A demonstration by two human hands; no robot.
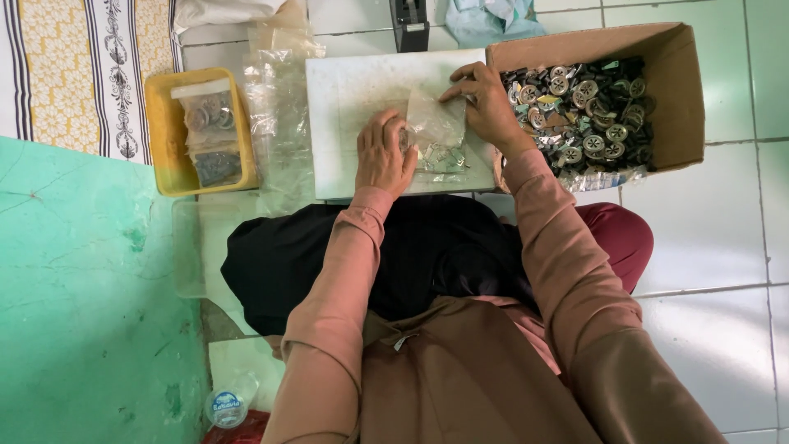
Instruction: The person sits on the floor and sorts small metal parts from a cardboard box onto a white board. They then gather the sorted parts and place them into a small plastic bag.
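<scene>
We pinched a small clear plastic bag (pixel 437 123) between both hands: our left hand (pixel 384 154) curled at its left edge, our right hand (pixel 485 103) gripping its top corner, above a white board (pixel 345 107).

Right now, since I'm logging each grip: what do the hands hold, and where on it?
Both hold a small clear plastic bag: the right hand pinches its top edge, the left hand grips its left side.

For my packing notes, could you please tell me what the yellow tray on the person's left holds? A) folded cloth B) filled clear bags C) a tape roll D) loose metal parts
B: the yellow tray holds clear bags already filled with small parts, while the loose metal parts lie in the cardboard box on the other side.
</scene>
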